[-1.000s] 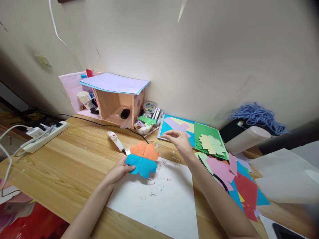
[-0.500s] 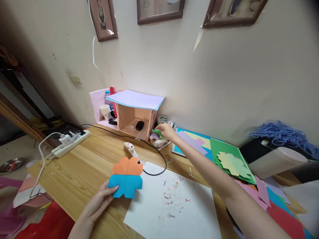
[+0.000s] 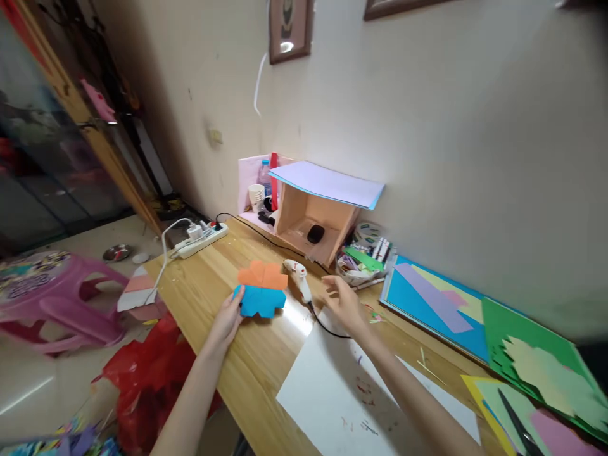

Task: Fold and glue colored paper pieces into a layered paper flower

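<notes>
In the head view, the left hand (image 3: 230, 315) grips an orange-and-blue paper shape (image 3: 263, 292) at its left edge, the thumb lying over the blue half. The paper is held above the left part of the counter (image 3: 259, 373), its orange half on the far side and its blue half on the near side.

The right hand (image 3: 346, 309) is open, its fingers loosely curved and nothing to be seen between them. Just to the left of its fingertips lies a white glue gun (image 3: 301, 282), with a narrow gap between the two. The gun's long axis slants from far left to near right, so the end with the black cord (image 3: 327, 329) is the one nearer the person. The right hand is clearly the closer of the two; the left hand is farther off, with the paper shape between it and the gun. The paper's right edge comes up just beside the gun's far end, and whether they touch cannot be told.

The cord curves right, past the far corner of a marked white sheet (image 3: 323, 392) and toward the right wrist. Beyond the gun stand a cardboard box (image 3: 327, 215) and, to its right, a bowl (image 3: 352, 277) of markers and paper scraps.
</notes>
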### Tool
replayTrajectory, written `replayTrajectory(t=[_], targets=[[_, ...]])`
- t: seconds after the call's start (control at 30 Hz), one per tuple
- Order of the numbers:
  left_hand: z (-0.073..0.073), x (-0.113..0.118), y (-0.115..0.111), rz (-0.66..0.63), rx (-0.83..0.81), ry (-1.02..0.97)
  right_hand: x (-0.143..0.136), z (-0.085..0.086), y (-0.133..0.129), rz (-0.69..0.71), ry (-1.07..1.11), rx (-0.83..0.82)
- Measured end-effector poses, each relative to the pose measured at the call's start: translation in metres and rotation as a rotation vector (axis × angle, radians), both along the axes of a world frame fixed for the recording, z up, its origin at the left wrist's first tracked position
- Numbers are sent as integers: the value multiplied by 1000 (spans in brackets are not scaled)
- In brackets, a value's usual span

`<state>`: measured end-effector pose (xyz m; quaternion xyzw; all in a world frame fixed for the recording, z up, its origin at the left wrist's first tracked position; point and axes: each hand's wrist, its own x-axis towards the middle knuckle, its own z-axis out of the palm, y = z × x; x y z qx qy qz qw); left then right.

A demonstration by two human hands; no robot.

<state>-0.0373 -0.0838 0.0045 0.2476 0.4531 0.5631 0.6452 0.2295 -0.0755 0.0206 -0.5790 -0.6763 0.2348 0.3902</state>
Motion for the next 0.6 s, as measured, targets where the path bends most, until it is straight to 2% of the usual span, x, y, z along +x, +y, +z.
replayTrajectory(t=[0.1,0.2,0.37,0.5,0.6], targets=[[-8,1,7,69,-11,65,-24,-29,7,16,-41,-73],[-16,2,13,80,-43,141,-45,-41,21,26,-81,-87],[-20,3,17,58,-44,173,-53,-32,24,28,-75,-103],[-18,4,20,28,-22,202,-38,-21,0,-42,81,-45],[-18,7,22,8,-9,227,-30,-19,-21,-68,143,-37]])
